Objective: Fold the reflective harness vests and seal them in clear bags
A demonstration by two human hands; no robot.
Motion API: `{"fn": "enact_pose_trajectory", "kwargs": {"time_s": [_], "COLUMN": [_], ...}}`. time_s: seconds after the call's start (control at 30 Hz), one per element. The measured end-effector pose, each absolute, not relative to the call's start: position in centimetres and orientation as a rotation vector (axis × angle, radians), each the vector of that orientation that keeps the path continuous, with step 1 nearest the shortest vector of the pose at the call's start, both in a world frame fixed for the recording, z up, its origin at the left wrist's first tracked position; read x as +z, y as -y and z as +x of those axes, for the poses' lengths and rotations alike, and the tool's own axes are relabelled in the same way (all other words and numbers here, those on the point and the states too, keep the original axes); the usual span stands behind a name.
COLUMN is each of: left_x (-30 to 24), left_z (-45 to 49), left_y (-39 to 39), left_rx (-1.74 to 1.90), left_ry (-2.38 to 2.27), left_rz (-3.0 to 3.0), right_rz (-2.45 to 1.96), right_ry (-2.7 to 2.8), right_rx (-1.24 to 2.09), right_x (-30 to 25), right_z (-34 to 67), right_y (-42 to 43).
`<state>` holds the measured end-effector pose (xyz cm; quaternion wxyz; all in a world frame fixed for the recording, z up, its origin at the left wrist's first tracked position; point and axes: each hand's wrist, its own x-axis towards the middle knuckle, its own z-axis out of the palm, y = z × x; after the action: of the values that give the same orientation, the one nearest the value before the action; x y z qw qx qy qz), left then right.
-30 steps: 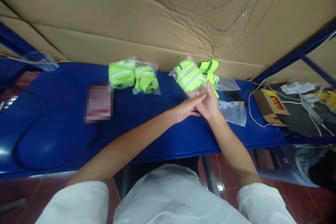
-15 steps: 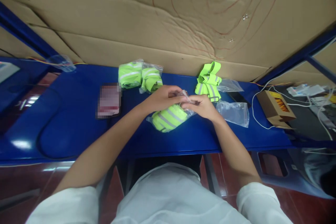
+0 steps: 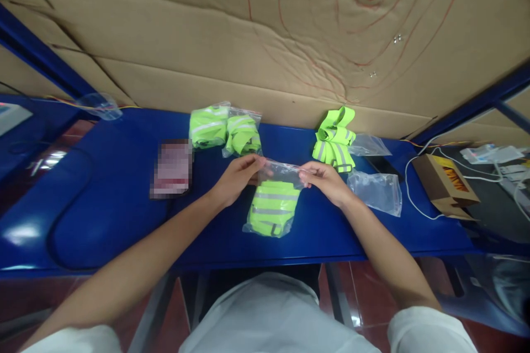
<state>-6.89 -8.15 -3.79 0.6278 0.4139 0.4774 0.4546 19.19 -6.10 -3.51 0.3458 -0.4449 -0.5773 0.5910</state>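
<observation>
A clear zip bag hangs between my two hands, its top edge stretched straight. Inside it lies a folded neon-yellow reflective strap with grey bands and a dark buckle near the bottom. My left hand pinches the bag's upper left corner. At the upper right corner, my right hand grips the bag between thumb and fingers. Beyond my left hand sit two bagged strap bundles, side by side. An unbagged strap bundle lies behind my right hand, with an empty clear bag to the right.
On the blue table, a pixelated flat object lies at left. Another clear bag and a dark flat object lie at right, near an open cardboard box and white cables. A cardboard wall stands behind.
My hands have moved apart from close together at the bag's mouth to its two upper corners. The bag now lies straighter, its top edge drawn out. The view has shifted slightly.
</observation>
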Motion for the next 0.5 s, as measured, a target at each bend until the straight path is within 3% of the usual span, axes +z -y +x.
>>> {"fn": "enact_pose_trajectory", "kwargs": {"time_s": [0.3, 0.5], "left_x": [-4.1, -3.9], "left_z": [-6.5, -8.1], "left_y": [7.6, 7.6], "left_rx": [1.117, 0.96], "left_ry": [-1.158, -1.035], "left_rz": [1.248, 1.505], "right_rz": [-1.247, -1.147], "right_ry": [1.507, 1.609], "right_rx": [1.403, 1.169], "right_x": [-3.4, -3.5], "right_z": [20.1, 19.9], "right_y": [5.3, 5.7]}}
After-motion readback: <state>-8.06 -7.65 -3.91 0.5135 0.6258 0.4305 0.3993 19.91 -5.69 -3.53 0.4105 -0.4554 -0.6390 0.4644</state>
